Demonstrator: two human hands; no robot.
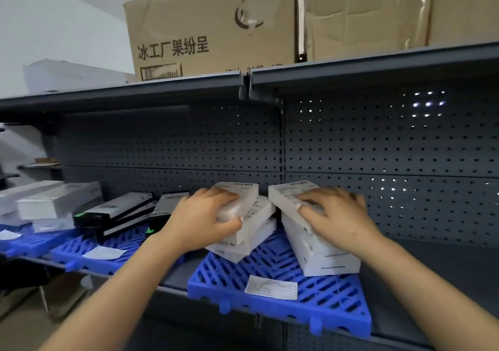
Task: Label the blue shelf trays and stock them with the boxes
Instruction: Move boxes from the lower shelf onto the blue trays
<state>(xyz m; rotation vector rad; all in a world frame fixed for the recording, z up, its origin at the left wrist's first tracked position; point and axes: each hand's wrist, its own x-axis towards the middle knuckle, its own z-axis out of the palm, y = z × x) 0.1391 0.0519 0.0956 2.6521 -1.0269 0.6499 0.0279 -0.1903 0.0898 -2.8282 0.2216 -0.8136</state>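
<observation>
A blue slatted tray [332, 304] lies on the grey shelf, with a white paper label [271, 287] on its front part. Two leaning stacks of white boxes stand on it. My left hand [205, 215] grips the top box of the left stack [251, 226], thumb under its near end. My right hand [334, 213] lies on top of the right stack [321, 256], fingers curled over the top box's near edge. The stacks sit close together, tilted against each other.
To the left lie two more blue trays [89, 256], each with a label, holding black-and-white boxes [118, 211] and white boxes [54, 202]. Behind is dark pegboard [378, 148]. An upper shelf [351, 72] overhead carries large cardboard cartons [216, 26].
</observation>
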